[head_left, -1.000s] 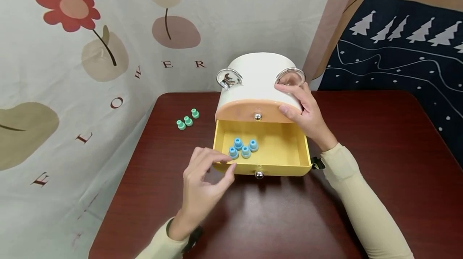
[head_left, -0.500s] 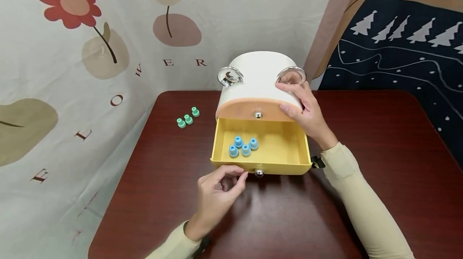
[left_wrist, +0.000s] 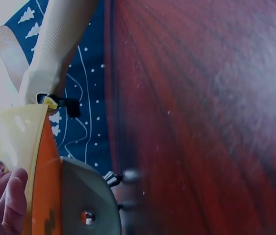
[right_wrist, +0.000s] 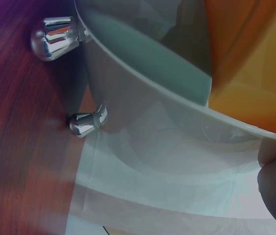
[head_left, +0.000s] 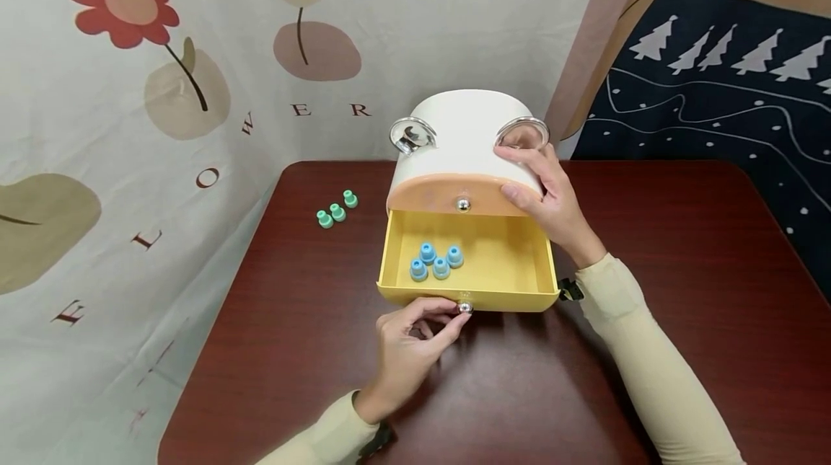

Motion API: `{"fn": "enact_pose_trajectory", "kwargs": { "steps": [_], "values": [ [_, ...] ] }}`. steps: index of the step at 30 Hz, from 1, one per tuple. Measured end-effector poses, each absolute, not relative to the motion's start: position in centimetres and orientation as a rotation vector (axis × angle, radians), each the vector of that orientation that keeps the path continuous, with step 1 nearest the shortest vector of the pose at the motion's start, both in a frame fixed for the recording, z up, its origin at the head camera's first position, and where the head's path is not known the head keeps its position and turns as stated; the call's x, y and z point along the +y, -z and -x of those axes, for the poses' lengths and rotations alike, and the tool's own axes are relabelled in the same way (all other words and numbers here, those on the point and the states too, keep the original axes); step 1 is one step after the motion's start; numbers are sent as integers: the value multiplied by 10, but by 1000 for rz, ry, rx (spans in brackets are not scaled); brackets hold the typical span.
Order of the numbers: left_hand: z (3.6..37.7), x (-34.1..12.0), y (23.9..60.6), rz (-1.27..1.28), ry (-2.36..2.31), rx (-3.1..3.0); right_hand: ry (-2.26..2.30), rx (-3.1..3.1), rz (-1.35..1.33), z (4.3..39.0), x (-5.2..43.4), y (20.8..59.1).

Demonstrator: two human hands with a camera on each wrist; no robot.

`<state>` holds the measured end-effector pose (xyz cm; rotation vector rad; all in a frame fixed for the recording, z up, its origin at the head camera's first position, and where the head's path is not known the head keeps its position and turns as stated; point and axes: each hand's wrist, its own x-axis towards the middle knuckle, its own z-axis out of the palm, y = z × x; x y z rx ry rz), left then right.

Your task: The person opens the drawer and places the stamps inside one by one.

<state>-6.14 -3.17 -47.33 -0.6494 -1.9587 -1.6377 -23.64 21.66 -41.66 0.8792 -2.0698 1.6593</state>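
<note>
Fingertips of the left hand pinch the small silver knob on the front of the yellow drawer, thumb and forefinger closed on it so that most of the knob is covered in the head view. That drawer stands pulled out from the bottom of a white drawer box on the dark red table, and four blue caps lie clustered on its floor towards the left side. Above it the peach upper drawer sits closed with its own knob showing. The right hand rests curled on the box's upper right corner, its grip clamped round the edge just below the right of two clear ring handles. Three green caps lie in a row on the table, well apart to the left of the box. The left wrist view shows only a few fingertips at its lower edge beside the drawer's yellow wall, the knob barely visible; the right wrist view is too close to tell much, showing the box's chrome feet and one fingertip cut off at the right border.
</note>
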Motion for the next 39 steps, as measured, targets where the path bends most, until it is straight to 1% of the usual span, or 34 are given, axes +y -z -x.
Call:
{"fn": "enact_pose_trajectory", "kwargs": {
  "steps": [14,20,30,39],
  "values": [
    [65,-24,475,679,1668,-1909,-1650,-2078,-876,235,217,414],
    [80,-24,473,616,1654,-1939,-1662,-2118,-876,233,216,413],
    [111,-19,466,550,1771,-1980,-1666,-2139,-896,230,221,409],
    [128,-19,464,481,1785,-2005,-1634,-2125,-941,231,219,412]
  ]
}}
